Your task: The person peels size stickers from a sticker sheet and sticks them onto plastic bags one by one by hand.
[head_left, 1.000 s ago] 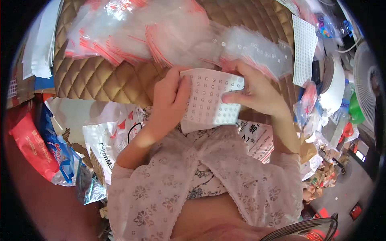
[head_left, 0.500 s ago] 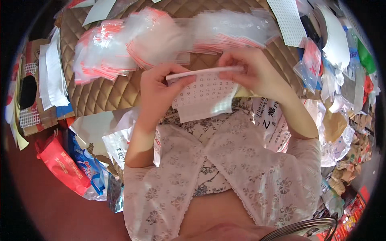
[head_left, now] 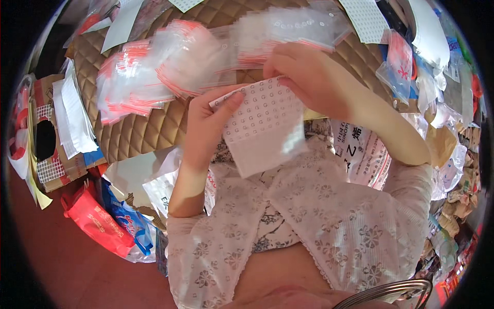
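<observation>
A white sheet [head_left: 265, 116] printed with rows of small dark marks hangs in front of my chest. Its lower part is blank and shiny. My left hand [head_left: 208, 116] is closed on its upper left corner, thumb on the printed face. At the top right corner, my right hand [head_left: 314, 80] pinches the edge between thumb and bent fingers; some fingertips are hidden. Just beyond my hands lie overlapping clear zip bags [head_left: 188, 56] with red seal strips, and another fan of them [head_left: 288, 31] reaches right.
The bags rest on a brown quilted surface [head_left: 139, 139]. White papers [head_left: 72, 116] stand at its left, and printed sheets [head_left: 365, 20] lie at the far right. A red bag [head_left: 98, 221] sits low left. Plastic bags and crumpled paper [head_left: 458, 201] are heaped at right.
The sheet has tipped so more of its printed face shows, and it now slants up to the right. My right hand has shifted left along its top edge. The whole view has turned slightly.
</observation>
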The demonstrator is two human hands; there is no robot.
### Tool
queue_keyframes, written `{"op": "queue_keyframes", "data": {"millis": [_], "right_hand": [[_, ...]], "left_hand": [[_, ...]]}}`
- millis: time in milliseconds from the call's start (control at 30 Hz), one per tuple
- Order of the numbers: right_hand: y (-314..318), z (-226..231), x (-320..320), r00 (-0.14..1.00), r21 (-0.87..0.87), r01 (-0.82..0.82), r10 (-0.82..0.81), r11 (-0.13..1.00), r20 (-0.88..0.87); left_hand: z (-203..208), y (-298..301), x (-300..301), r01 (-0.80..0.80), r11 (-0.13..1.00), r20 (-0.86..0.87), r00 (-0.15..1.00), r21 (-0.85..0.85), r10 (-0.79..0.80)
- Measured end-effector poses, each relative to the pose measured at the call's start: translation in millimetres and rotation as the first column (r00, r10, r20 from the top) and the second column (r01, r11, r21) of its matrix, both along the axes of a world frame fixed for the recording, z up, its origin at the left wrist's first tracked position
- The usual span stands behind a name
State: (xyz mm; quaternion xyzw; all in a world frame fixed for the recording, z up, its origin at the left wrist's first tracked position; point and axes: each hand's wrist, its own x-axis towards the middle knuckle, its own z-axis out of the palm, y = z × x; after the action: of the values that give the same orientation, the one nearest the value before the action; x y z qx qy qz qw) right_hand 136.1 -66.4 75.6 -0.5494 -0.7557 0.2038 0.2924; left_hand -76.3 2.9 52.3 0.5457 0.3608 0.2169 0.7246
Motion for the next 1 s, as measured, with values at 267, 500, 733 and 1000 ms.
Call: {"op": "queue_keyframes", "data": {"millis": [267,500,733,1000], "right_hand": [[10,-9,-18,0.985,0.107,-0.06,0.042,0.992,0.165],[14,-26,-35,0.841,0.356,-0.407,0.194,0.841,0.505],[113,-17,-18,0.987,-0.236,-0.069,0.032,0.969,-0.159],[148,-38,-27,0.977,-0.157,-0.09,0.117,0.984,0.178]], "left_hand": [[-8,6,-12,-0.147,0.979,0.01,0.989,-0.138,0.15],[-17,15,-38,-0.262,0.935,-0.033,0.964,-0.237,0.262],[-34,32,-38,0.398,0.137,-0.421,0.864,0.907,0.277],[-54,34,-37,0.325,0.25,-0.384,0.891,0.912,0.242]]}}
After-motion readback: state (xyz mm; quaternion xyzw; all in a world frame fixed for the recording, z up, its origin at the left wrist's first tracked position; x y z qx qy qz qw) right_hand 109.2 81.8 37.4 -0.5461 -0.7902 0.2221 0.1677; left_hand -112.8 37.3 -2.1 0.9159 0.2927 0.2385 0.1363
